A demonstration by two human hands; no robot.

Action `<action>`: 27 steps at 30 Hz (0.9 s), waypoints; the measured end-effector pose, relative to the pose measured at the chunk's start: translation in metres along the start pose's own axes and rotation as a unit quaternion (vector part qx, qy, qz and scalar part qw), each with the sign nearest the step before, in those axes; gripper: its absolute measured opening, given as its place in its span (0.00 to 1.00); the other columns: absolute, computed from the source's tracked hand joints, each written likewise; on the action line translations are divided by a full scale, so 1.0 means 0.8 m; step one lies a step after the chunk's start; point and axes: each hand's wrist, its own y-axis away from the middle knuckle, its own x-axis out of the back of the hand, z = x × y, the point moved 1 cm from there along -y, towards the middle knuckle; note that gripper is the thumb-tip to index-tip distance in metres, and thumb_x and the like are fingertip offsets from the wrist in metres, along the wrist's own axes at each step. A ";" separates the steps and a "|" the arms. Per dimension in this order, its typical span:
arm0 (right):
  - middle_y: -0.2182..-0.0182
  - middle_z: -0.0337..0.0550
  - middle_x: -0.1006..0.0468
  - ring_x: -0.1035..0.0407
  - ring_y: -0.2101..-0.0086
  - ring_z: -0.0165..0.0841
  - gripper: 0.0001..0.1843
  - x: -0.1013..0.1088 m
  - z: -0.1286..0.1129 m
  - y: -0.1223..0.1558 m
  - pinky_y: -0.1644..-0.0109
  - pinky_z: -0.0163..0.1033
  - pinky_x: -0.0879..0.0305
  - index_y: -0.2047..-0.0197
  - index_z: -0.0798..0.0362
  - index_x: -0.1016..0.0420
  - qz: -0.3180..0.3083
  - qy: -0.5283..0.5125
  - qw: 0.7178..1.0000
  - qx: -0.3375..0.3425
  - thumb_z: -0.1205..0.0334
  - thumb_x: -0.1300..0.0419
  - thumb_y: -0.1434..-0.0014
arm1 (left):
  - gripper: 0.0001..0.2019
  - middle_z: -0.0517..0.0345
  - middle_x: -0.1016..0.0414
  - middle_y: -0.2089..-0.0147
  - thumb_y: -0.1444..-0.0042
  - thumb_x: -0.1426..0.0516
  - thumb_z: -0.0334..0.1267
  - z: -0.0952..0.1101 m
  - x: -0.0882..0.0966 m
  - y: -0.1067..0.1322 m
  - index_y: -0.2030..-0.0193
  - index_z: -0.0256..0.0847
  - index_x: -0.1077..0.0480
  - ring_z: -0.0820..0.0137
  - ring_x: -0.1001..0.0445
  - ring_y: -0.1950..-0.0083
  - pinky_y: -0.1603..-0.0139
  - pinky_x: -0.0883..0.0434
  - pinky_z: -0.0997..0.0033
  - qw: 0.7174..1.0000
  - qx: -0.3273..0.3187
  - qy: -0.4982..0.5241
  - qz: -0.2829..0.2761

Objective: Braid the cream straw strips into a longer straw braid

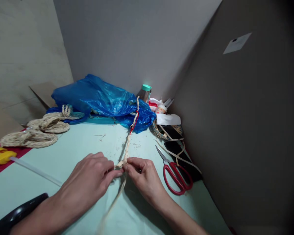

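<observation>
A pale straw braid [127, 143] runs from the blue plastic bag toward me across the light green table [83, 143]. A red tie is wound round it near its far end. My left hand [90, 179] pinches the braid's near end from the left, fingers closed on the strands. My right hand [143, 176] pinches the same spot from the right, thumb and fingers pressed together. Loose straw strands [115, 202] trail from between my hands toward me.
Red-handled scissors [175, 173] lie just right of my right hand. A crumpled blue plastic bag [100, 98] sits at the back, coiled braids [36, 130] at the left. A yellow tool [0, 155], a green-capped bottle [145, 92], a phone [171, 132] and grey walls surround the table.
</observation>
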 end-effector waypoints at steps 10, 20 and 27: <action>0.74 0.39 0.25 0.34 0.72 0.28 0.13 0.002 0.003 0.001 0.65 0.32 0.43 0.71 0.56 0.27 -0.029 -0.001 0.999 0.032 0.67 0.49 0.37 | 0.09 0.62 0.30 0.71 0.43 0.46 0.41 -0.011 -0.027 -0.028 0.59 0.40 0.39 0.71 0.33 0.70 0.66 0.36 0.70 0.827 0.010 0.544 -0.142; 0.78 0.35 0.31 0.42 0.76 0.26 0.10 0.001 -0.005 0.011 0.70 0.32 0.50 0.69 0.53 0.33 -0.034 0.155 0.987 0.013 0.65 0.49 0.35 | 0.17 0.75 0.51 0.79 0.48 0.41 0.45 -0.013 -0.033 -0.019 0.57 0.42 0.40 0.79 0.60 0.80 0.81 0.62 0.76 0.737 0.138 0.630 -0.203; 0.80 0.36 0.33 0.45 0.78 0.26 0.12 -0.001 -0.005 0.013 0.72 0.34 0.54 0.71 0.54 0.30 -0.018 0.201 0.979 0.019 0.64 0.48 0.35 | 0.10 0.73 0.51 0.83 0.47 0.45 0.46 -0.011 -0.039 -0.028 0.69 0.41 0.36 0.78 0.56 0.82 0.81 0.59 0.74 0.844 0.087 0.519 -0.105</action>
